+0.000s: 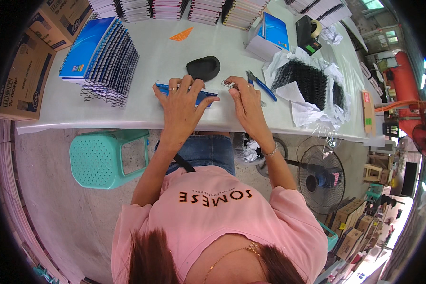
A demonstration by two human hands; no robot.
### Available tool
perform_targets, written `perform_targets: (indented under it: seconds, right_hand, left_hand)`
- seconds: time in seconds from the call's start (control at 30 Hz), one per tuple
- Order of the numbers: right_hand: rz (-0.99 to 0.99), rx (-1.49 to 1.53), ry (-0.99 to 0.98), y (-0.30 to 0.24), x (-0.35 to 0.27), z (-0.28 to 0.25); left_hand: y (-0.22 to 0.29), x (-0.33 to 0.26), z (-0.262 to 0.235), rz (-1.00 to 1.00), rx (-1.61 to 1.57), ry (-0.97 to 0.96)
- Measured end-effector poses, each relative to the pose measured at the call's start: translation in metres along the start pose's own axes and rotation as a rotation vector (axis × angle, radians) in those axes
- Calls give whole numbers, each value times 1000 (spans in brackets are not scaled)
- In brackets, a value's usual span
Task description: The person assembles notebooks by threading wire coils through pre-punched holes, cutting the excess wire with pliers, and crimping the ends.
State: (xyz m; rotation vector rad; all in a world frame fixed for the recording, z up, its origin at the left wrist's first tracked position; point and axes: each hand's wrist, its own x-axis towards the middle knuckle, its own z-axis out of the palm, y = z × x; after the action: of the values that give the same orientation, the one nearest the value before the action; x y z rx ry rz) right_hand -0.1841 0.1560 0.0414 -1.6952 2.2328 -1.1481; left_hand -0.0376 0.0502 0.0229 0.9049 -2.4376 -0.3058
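Clasping the likely stiff blue notebook (201,95), best held edgewise, left fingers (186,83) sit near the table's (144,116) near edge; right fingers (242,84) pinch a coil (227,83).

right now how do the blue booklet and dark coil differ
The blue booklet is straight-edged; the dark coil is looped. The booklet lies under the left hand; the coil is at the right hand. The booklet shows a longer span than the coil. Both are partly hidden by fingers.
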Motion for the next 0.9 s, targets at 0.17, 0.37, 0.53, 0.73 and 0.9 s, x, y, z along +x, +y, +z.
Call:
perform_targets:
  seconds: [0.17, 0.37, 0.53, 0.73, 0.9]
  right_hand:
    - [-34, -92, -42, 2, -2, 1]
    - [-18, 11, -32, 2, -5, 5]
    - [69, 272, 5, 6, -10, 13]
    - [-16, 69, -63, 6, -8, 6]
    - [-21, 36, 21, -11, -5, 6]
  left_hand:
    - [-1, -1, 3, 13, -4, 23]
    - [-2, -2, 4, 19, 12, 37]
    - [0, 0, 3, 14, -2, 24]
    - [-1, -2, 4, 2, -16, 34]
    - [0, -1, -1, -11, -7, 6]
